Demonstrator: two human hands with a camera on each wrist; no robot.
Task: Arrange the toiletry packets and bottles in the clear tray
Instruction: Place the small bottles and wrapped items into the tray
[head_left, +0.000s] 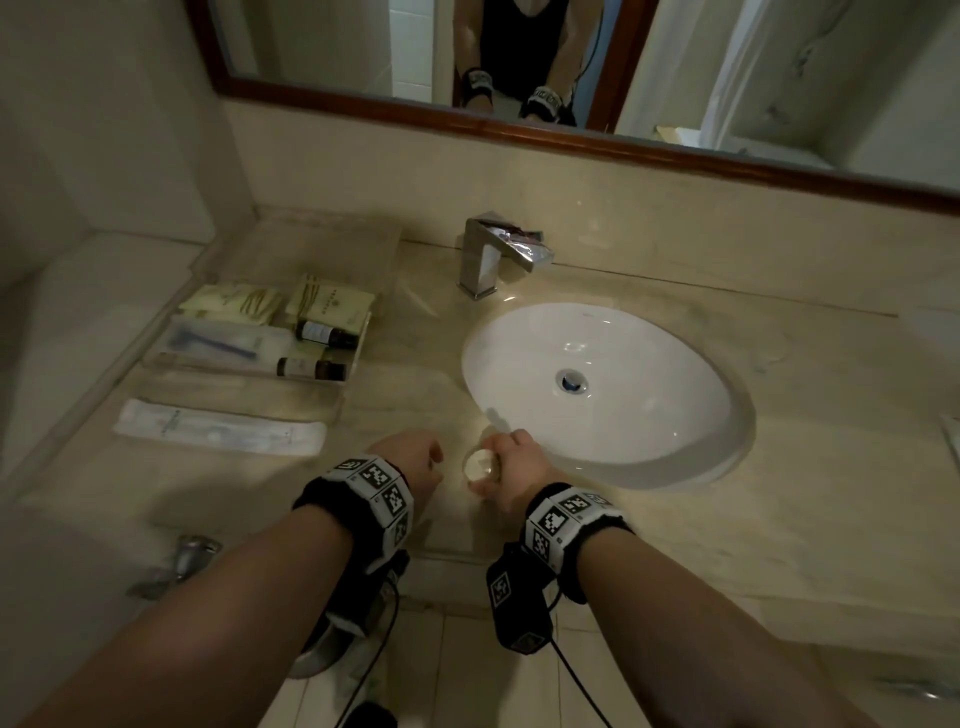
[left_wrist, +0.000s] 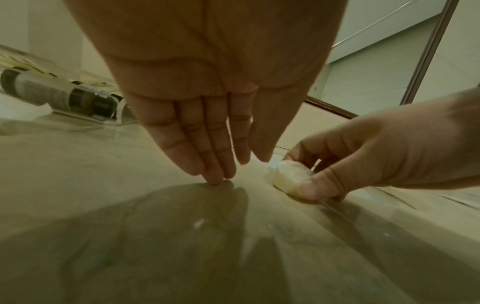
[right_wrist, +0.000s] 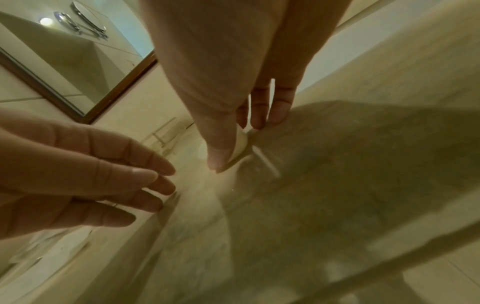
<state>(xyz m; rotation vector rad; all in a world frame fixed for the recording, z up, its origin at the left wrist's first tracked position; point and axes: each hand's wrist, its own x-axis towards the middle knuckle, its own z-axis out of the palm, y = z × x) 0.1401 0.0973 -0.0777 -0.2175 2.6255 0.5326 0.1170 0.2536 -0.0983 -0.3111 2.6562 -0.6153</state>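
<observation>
One small wrapped soap (left_wrist: 291, 178), light, slick, beside the sink (head_left: 608, 395): we pinch its rim with our right hand (left_wrist: 363, 160); left hand (left_wrist: 207, 98) flat, empty.

Two dark bottles (head_left: 326, 333) (head_left: 310, 368), two cream packets (head_left: 236, 301) (head_left: 332, 304), two clear-wrapped packets (head_left: 218, 340) (head_left: 218, 430), one round wrapped soap (head_left: 480, 464), one clear tray (head_left: 358, 343).

On the desk (head_left: 519, 322), the tray (head_left: 332, 400) lies left of the sink (head_left: 602, 395) — 2 bottles (head_left: 326, 333) and packets (head_left: 234, 301) in it. A long packet (head_left: 218, 430) lies before the tray; the tap (head_left: 485, 260) stands behind the sink.
</observation>
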